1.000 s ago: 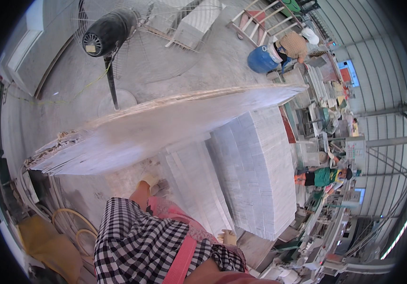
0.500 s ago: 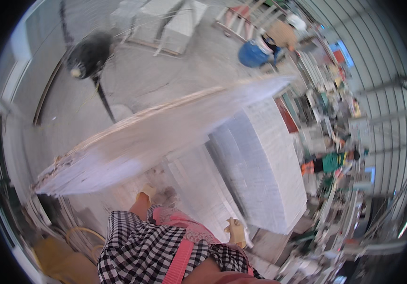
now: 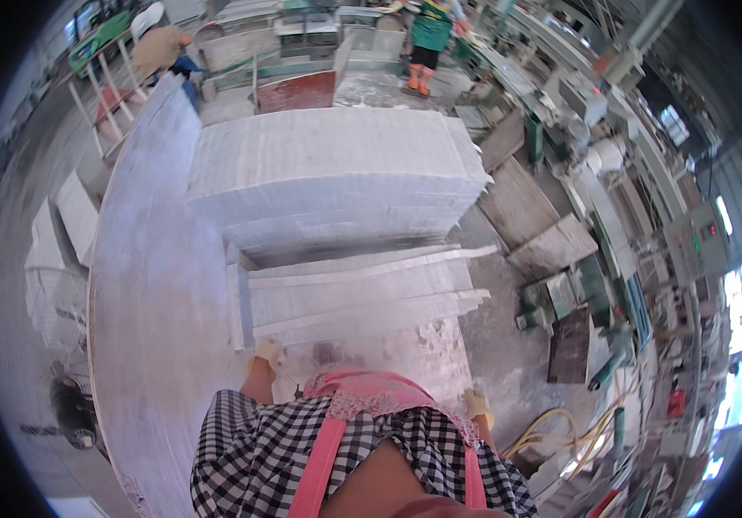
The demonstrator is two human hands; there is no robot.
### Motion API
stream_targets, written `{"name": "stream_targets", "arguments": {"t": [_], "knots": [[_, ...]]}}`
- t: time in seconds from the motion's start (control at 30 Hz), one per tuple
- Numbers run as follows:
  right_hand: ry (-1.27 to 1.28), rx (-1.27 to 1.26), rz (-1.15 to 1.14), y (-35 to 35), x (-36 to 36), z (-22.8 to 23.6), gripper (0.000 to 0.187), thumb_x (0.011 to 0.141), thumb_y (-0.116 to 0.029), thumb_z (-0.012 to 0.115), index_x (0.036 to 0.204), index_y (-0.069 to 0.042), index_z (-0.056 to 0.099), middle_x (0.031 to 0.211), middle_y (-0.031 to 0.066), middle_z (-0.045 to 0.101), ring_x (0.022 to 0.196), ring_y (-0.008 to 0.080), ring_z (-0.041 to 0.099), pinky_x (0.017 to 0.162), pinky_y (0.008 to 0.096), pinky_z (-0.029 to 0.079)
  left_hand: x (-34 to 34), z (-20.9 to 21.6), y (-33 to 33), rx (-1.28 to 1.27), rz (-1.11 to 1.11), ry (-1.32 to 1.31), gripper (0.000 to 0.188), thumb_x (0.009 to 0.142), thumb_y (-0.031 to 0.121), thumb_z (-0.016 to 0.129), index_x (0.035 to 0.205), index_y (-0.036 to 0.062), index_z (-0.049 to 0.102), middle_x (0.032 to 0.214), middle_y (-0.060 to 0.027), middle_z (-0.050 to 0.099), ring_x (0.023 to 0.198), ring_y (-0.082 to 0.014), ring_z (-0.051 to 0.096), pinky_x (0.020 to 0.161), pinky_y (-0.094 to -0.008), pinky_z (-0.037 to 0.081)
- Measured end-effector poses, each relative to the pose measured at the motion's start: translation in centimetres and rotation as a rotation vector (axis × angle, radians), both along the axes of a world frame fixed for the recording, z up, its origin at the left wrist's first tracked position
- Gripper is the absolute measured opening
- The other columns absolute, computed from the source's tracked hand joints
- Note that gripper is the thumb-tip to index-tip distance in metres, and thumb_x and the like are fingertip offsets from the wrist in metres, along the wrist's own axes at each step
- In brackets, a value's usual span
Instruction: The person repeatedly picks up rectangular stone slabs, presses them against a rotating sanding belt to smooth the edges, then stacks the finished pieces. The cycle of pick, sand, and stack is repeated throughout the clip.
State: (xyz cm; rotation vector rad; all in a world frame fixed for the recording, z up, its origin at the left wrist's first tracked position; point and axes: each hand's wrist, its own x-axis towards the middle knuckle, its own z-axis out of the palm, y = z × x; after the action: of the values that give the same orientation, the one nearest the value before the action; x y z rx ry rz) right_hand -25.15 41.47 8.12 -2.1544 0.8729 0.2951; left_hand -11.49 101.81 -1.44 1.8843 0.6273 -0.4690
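Note:
Both hands wear pale yellow gloves. My left hand (image 3: 268, 352) hangs beside the near left corner of a low stack of pale stone strips (image 3: 362, 296); its fingers are too small and blurred to read. My right hand (image 3: 477, 407) is low at my right side, apart from the stack, its fingers partly hidden by the sleeve. Two light strips on the low stack stick out past its right end. Behind it stands a taller block of stacked pale slabs (image 3: 336, 194). A large upright pale panel (image 3: 160, 285) runs along the left of both.
A worker in a green apron (image 3: 431, 33) stands at the back, another person (image 3: 160, 53) at the far left. Leaning boards (image 3: 518, 203), yellow hoses (image 3: 574, 432) and a control box (image 3: 697, 239) are on the right. A black fan (image 3: 73, 413) stands beyond the panel.
My view has turned to the right and levelled, so the panel now lies along the left. My right hand has dropped back from the stack's edge to my side.

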Motion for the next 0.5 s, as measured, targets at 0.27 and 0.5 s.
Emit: {"name": "stream_targets", "arguments": {"t": [0.27,0.5], "knots": [[0.337,-0.416,0.188,-0.2,-14.2,-5.2,0.036,0.092,-0.032,0.052,0.104,0.0,0.064,0.099,0.0144,0.069,0.089,0.0295,0.067,0.072,0.0433,0.052,11.9,3.0,-14.8,0.281,-0.552,-0.247,0.042,0.087,0.039,0.064,0.109,0.0025,0.067,0.1,-0.0145,0.072,0.088,-0.0256,0.067,0.075,-0.0387,0.051],[0.108,-0.082,-0.268,-8.9,-12.1,-6.7,0.032,0.085,-0.037,0.062,0.097,-0.008,0.068,0.091,0.0263,0.066,0.084,0.0407,0.065,0.074,0.0477,0.051,9.5,6.7,-26.8,0.109,-0.639,-0.178,0.044,0.089,0.041,0.049,0.109,0.0065,0.068,0.111,-0.0252,0.065,0.104,-0.0411,0.063,0.092,-0.0476,0.049]]}}
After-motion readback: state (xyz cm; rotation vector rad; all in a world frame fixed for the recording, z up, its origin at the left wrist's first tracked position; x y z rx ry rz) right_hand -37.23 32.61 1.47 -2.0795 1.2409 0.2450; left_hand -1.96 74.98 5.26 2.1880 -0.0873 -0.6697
